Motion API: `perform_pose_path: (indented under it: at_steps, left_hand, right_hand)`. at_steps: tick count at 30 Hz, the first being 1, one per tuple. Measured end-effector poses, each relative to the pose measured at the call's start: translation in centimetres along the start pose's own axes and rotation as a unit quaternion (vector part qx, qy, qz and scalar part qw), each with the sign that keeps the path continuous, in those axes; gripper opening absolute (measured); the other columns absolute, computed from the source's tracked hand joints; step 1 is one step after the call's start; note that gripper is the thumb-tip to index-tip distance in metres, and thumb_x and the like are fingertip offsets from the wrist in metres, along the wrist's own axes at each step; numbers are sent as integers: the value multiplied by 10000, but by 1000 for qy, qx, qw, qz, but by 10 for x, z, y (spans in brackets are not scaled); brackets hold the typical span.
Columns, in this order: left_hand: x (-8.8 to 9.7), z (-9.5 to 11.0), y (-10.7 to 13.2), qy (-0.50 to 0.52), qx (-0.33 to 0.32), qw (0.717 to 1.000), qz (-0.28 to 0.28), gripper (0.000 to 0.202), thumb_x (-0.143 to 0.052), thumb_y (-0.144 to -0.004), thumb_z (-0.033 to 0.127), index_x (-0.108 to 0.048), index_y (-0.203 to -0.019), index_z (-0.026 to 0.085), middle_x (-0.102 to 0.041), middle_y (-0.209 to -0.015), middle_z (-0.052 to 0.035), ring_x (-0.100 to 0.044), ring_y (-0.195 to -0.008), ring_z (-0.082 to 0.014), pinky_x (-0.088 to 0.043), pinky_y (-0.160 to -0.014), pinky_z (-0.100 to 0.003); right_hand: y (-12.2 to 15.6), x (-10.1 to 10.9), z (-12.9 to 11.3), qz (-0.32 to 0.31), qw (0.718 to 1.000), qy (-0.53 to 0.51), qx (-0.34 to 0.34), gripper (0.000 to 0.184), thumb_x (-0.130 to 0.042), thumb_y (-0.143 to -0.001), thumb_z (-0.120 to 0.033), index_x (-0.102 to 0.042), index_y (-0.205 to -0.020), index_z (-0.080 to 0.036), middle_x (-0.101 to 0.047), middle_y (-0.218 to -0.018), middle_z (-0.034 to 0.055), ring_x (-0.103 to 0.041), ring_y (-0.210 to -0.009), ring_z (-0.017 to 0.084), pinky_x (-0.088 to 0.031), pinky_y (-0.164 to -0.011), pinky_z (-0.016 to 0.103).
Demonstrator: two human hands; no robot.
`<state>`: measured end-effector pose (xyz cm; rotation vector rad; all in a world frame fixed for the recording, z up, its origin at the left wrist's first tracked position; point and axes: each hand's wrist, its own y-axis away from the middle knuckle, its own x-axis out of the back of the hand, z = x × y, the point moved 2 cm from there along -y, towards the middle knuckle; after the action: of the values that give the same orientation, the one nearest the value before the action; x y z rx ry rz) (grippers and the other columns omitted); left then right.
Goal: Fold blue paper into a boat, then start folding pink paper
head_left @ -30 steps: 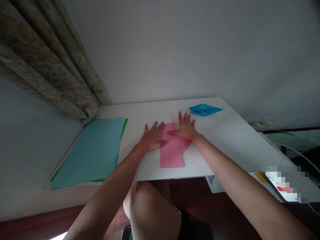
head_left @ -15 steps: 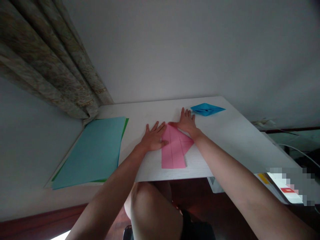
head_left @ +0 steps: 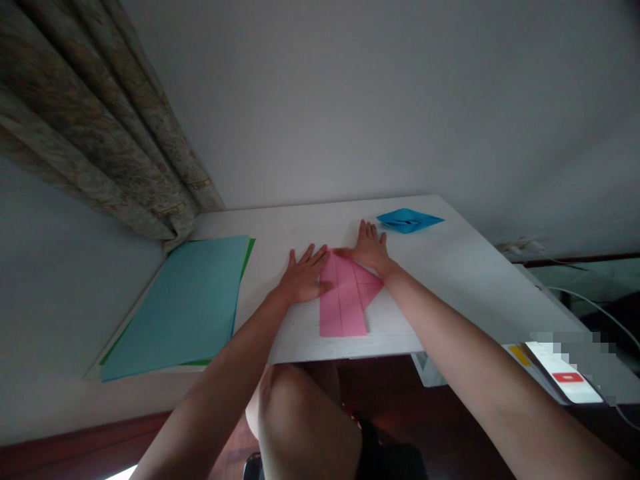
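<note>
A folded sheet of pink paper (head_left: 344, 303) lies flat on the white table in front of me, with crease lines and a pointed flap sticking out to the right. My left hand (head_left: 303, 277) rests over its left edge, fingers spread and thumb on the paper. At the top edge, my right hand (head_left: 369, 248) lies with its fingers stretched away from me and its thumb along the paper's upper corner. A blue folded paper boat-like shape (head_left: 409, 221) sits just beyond my right fingertips, apart from them.
A stack of large light-blue and green paper sheets (head_left: 180, 300) lies on the table's (head_left: 465, 280) left side. Patterned curtain (head_left: 125, 140) hangs at the back left, and a wall (head_left: 340, 100) stands behind. At the lower right is a lit phone-like screen (head_left: 570, 377), partly blurred out.
The whole view has shifted slightly, so things appear a little further left. Both hands stay spread on the pink paper, whose folds look the same.
</note>
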<state>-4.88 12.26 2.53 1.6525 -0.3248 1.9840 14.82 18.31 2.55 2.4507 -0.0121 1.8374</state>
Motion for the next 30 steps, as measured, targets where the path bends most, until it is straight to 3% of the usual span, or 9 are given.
perform_pose_path:
  at_steps: [8, 16, 21, 30]
  left_hand:
    - [1, 1, 0, -4, 1, 1000, 1, 780, -414, -936, 592, -130, -1586, 269, -67, -1663, -41, -12, -1534, -326, -33, -1158, -709]
    - [-1, 0, 0, -7, 3, 1000, 3, 792, -400, -933, 617, -115, -1588, 275, -71, -1664, -41, -11, -1533, -329, -31, -1162, -703]
    - [-2, 0, 0, -2, 1, 1000, 10, 828, -384, -916, 674, -126, -1588, 264, -84, -1662, -49, -15, -1531, -339, -31, -1162, -704]
    - [0, -1, 1, 7, 1, 1000, 5, 804, -441, -923, 596, -125, -1586, 268, -70, -1661, -36, -16, -1534, -321, -18, -1156, -712]
  right_hand:
    - [26, 2, 5, -31, 997, -5, 66, 1365, -617, -655, -799, 39, -1566, -23, -36, -1631, 277, -1, -1518, 367, -36, -1199, 533]
    - [50, 1, 6, -52, 992, -6, 113, 1351, -580, -657, -822, 71, -1573, -72, 2, -1633, 267, 35, -1513, 380, -54, -1186, 581]
    - [61, 1, 4, -64, 991, 11, 115, 1357, -640, -657, -777, 59, -1574, -62, 33, -1633, 264, 67, -1509, 373, -58, -1199, 544]
    - [84, 3, 5, -65, 990, -1, 123, 1359, -690, -654, -730, 84, -1577, -100, 99, -1631, 255, 129, -1496, 377, -47, -1198, 556]
